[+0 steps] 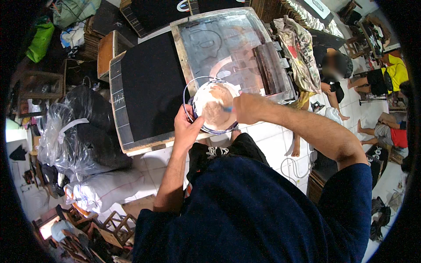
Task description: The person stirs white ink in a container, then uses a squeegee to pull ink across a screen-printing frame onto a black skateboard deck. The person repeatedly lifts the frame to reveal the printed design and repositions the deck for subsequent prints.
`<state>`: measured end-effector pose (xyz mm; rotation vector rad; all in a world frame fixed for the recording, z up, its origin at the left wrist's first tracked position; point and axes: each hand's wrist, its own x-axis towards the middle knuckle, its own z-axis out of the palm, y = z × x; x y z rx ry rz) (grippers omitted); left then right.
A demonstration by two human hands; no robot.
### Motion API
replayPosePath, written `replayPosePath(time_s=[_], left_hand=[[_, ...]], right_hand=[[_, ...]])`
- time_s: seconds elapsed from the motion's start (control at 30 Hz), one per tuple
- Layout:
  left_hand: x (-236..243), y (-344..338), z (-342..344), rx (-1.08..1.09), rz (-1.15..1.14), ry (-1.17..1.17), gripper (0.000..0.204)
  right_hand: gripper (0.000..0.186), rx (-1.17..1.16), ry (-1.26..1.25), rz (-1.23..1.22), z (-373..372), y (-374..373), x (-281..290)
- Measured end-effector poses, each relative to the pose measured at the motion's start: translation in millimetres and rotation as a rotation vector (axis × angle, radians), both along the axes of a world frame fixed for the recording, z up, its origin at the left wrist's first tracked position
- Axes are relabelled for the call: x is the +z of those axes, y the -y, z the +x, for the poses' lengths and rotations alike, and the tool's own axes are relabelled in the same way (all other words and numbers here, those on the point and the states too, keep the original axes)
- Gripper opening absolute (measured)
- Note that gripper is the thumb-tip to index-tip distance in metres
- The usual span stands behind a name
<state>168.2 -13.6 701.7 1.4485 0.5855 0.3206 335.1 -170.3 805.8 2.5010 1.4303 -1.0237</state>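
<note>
A white bucket point(201, 93) with a wire handle is in front of me at the near edge of the work table. Thick beige paste point(214, 111) lies inside it and smears its inner wall. My left hand point(187, 128) grips the bucket's left side, thumb by the rim. Over the right rim, my right hand point(246, 108) is closed and slightly blurred by motion. From its fist a blue tool point(227, 109), perhaps a spatula, reaches into the paste; its lower end is hidden there.
Behind the bucket lies a screen-printing frame point(206, 37) with a squeegee point(268, 68) on its right. Black cloth point(149, 87) covers a board to the left. A stained rag point(300, 52) hangs at the right. Plastic-wrapped bundles point(79, 127) stand left. Several people sit at the far right.
</note>
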Motion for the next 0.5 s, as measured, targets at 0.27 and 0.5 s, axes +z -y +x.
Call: replayPosePath(time_s=[0.27, 0.5], left_hand=[[9, 36, -3, 0.006, 0.060, 0.011, 0.024], [14, 53, 4, 0.029, 0.055, 0.030, 0.024]], right_hand=[[0.028, 0.224, 0.265, 0.191, 21, 27, -8], [0.054, 0.121, -0.174, 0.225, 19, 28, 6]])
